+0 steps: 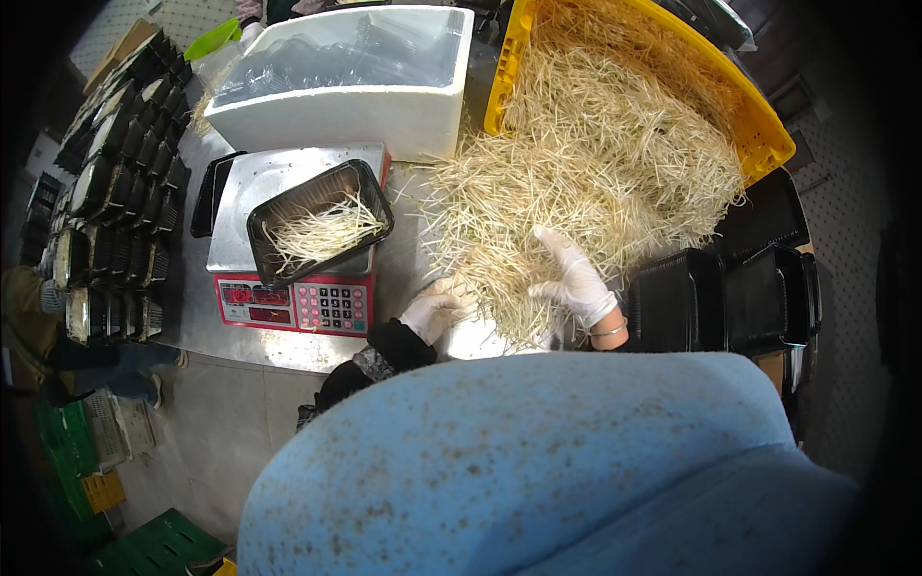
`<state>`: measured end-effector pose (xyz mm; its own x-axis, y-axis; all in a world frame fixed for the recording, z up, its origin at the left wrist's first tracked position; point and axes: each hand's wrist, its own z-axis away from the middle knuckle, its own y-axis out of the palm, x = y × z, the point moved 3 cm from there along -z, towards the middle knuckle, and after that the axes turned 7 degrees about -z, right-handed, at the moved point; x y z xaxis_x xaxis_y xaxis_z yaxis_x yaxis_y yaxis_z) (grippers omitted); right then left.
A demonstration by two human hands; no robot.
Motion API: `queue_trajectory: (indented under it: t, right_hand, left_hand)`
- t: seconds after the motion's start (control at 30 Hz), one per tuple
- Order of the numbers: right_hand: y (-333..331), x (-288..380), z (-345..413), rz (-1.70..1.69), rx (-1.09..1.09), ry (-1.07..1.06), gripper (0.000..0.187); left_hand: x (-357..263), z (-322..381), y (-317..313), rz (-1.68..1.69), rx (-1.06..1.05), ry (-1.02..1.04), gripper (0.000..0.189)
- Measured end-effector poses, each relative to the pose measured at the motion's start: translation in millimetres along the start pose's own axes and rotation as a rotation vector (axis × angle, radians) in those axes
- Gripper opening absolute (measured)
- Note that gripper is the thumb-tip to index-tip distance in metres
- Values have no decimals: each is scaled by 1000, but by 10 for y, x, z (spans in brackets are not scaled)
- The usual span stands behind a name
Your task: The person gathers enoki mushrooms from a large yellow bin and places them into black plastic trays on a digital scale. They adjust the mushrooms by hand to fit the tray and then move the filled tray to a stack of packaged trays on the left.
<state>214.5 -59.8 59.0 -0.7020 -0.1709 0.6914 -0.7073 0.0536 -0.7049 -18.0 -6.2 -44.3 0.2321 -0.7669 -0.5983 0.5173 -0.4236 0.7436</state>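
Observation:
A loose heap of bean sprouts (547, 194) spreads over the metal table before me. My left hand (433, 308), in a white glove, rests against the heap's near left edge; its fingertips are partly hidden among sprouts, so its grip is unclear. Also gloved, my right hand (575, 279) lies on the near right side of the heap with thumb and fingers apart. Left of the heap, a black plastic tray (288, 209) holding a small portion of sprouts sits askew on the steel pan of a red digital scale (295, 306), whose display is lit.
Behind the scale stands a white foam box (338, 119) of clear plastic lids. A yellow crate (767, 144) lies tipped behind the sprouts. Black trays (677, 302) are stacked at right; filled trays (122, 194) are piled high at left. Another person's sleeve (25, 306) shows far left.

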Motion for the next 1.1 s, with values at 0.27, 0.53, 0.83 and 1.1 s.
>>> queue_trajectory:
  t: [0.27,0.53,0.83,1.1]
  right_hand:
    - [506,38,-109,-299,-327,-115,14]
    - [392,66,-300,-222,-297,-46,7]
    - [-671,228,1366,-952,-116,207,23]
    - [-329,267,987,-31,-70,757,25]
  left_hand:
    - [-86,126,-35,-97,-122,-36,56]
    - [-128,130,47,-153,-124,-57,53]
    - [2,257,-182,-127,-35,-51,40]
    - [38,228,-140,-179,-154,-164,30]
